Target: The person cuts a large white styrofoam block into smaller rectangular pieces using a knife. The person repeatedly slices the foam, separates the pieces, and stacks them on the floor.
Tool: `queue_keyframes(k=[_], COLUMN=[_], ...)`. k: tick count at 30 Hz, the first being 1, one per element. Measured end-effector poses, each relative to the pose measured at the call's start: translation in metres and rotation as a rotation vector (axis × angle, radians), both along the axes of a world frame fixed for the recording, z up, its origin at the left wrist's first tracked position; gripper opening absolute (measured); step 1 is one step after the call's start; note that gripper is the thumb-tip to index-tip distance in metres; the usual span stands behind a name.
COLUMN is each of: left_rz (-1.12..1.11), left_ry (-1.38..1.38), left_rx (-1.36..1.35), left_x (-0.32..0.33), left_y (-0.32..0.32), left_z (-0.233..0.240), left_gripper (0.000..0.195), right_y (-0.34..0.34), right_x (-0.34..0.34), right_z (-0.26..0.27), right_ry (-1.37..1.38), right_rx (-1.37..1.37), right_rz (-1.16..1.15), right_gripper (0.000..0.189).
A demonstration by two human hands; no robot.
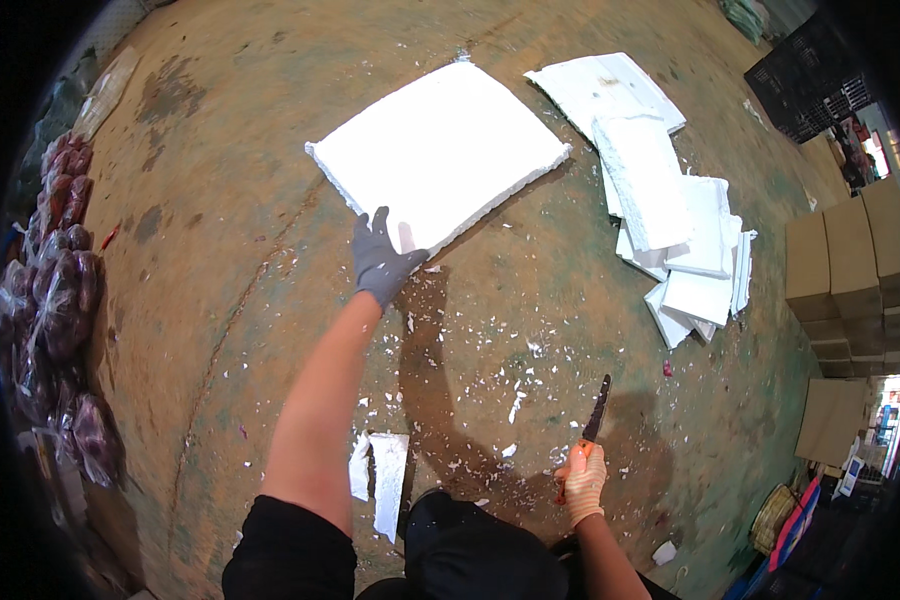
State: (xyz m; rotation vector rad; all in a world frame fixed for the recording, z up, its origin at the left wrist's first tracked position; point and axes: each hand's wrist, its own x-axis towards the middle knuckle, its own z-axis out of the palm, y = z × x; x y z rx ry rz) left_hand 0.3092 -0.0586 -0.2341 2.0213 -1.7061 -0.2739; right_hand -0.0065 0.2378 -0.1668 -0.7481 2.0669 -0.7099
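Note:
A large white polystyrene foam sheet (442, 150) lies on the concrete floor ahead of me, its edges rough. My left hand (384, 259), in a grey glove, is at the sheet's nearest corner, fingers spread over its edge; whether it grips is unclear. In my right hand (585, 481), gloved in a striped knit glove, is the orange handle of a knife with a dark blade (600, 405) that points away from me, above the floor. Two narrow foam strips (390, 480) lie close to my legs, on the left.
Cut foam pieces (697, 232) are piled right of the sheet, and crumbs litter the floor. Filled plastic bags (64, 300) line the left side. Cardboard boxes (847, 255), a black plastic crate (806, 82) and a woven basket (774, 517) stand at the right.

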Motion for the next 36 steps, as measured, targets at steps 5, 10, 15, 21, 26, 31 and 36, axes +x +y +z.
queue_keyframes(k=[5, 10, 15, 21, 26, 31, 36], left_rz=[0.569, 0.766, 0.804, 0.766, 0.792, 0.698, 0.631], left_ry=[0.522, 0.596, 0.812, 0.964, 1.22, 1.509, 1.705], left_rx=[0.247, 0.382, 0.304, 0.28, 0.218, 0.086, 0.045], left_x=[-0.028, -0.022, -0.015, -0.021, -0.025, -0.009, -0.066], left_y=[-0.032, -0.057, -0.082, -0.103, -0.111, -0.114, -0.089], left_z=[0.013, 0.015, -0.022, -0.055, -0.077, -0.09, -0.034], left_gripper=[0.103, 0.109, 0.099, 0.105, 0.111, 0.094, 0.058], right_y=[-0.002, 0.004, 0.004, 0.006, 0.011, -0.004, 0.006], right_x=[0.007, 0.005, 0.003, -0.004, -0.016, -0.005, -0.015], right_z=[-0.003, -0.003, -0.002, -0.009, -0.023, -0.003, -0.011], right_ry=[-0.048, -0.1, -0.151, -0.136, -0.097, -0.155, -0.11], right_rx=[-0.047, 0.079, 0.136, 0.056, -0.034, 0.019, 0.069], right_rz=[-0.017, -0.092, -0.193, -0.184, -0.136, -0.228, -0.241], right_gripper=[0.022, 0.025, 0.028, 0.028, 0.027, 0.024, 0.023])
